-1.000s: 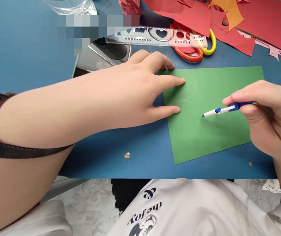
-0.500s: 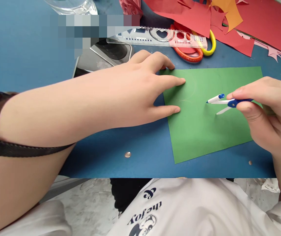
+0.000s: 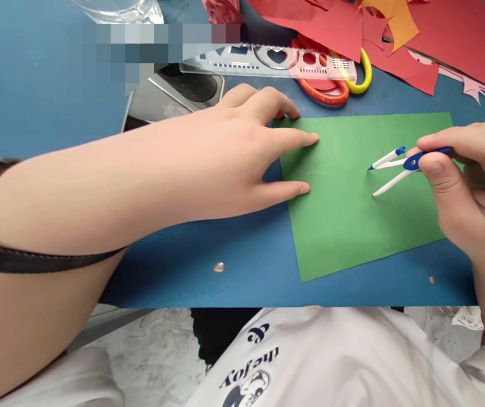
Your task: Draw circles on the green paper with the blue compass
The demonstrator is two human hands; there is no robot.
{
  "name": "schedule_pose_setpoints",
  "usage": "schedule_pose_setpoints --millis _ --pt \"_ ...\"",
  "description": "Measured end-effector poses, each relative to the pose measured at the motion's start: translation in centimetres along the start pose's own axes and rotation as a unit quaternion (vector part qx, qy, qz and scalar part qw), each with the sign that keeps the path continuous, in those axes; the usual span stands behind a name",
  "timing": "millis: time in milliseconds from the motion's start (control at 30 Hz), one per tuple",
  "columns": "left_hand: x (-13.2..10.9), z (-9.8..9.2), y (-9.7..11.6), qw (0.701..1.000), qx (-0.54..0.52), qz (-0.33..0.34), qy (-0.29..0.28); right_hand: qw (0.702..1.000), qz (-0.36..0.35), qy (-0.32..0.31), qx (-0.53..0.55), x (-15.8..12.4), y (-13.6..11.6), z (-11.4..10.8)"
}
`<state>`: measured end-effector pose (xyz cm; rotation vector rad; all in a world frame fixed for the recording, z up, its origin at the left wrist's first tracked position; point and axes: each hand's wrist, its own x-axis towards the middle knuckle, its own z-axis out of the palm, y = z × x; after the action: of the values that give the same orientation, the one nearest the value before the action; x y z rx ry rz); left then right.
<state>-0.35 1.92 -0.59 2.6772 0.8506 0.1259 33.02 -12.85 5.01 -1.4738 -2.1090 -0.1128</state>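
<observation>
A sheet of green paper (image 3: 344, 220) lies on the blue table (image 3: 174, 260). My left hand (image 3: 263, 135) rests on its left edge, fingers spread and holding nothing. Between the thumb and fingers of my right hand (image 3: 467, 175) is the blue top of a white-and-blue drawing compass (image 3: 395, 181), held tilted over the sheet. One leg's tip touches the paper; the other leg carries a small pencil or pen, whose tip is on or just above it. Faint curved lines show on the paper near my left fingertips.
Beyond the sheet lie a clear stencil ruler (image 3: 242, 62), scissors (image 3: 327, 97) with red and yellow handles, and red paper scraps (image 3: 323, 28). A black-and-grey object (image 3: 161, 96) sits partly behind my left hand. A clear container (image 3: 128, 10) stands at the far left.
My right hand has shifted right and slightly away, and the compass's pencil leg has swung right and away. The other leg's tip stays at about the same spot. My left hand keeps its place.
</observation>
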Motion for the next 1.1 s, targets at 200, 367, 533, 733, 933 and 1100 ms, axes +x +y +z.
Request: schedule_pose_setpoints --millis 200,367,533,733,933,1100 --pt "0.0 -0.2 0.4 1.0 0.011 -0.015 -0.014 1.0 0.016 -0.008 -0.009 -0.4 -0.1 0.3" --pt "0.0 -0.2 0.4 1.0 0.0 -0.011 -0.007 0.998 0.057 -0.033 -0.001 -0.6 0.3 0.1" --pt "-0.1 -0.2 0.3 0.999 -0.027 -0.025 -0.007 0.999 0.032 -0.01 0.035 0.1 -0.1 0.6" --pt "-0.1 0.2 -0.1 0.999 -0.029 -0.016 -0.001 0.994 0.017 -0.005 0.107 3.6 -2.9 2.0" --pt "-0.2 0.4 -0.3 1.0 -0.023 -0.008 0.009 0.993 0.008 -0.005 0.118 4.8 -3.9 1.8" --pt "-0.2 0.4 -0.2 1.0 -0.012 -0.008 0.011 0.992 0.002 -0.006 0.124 4.9 -3.9 1.5"
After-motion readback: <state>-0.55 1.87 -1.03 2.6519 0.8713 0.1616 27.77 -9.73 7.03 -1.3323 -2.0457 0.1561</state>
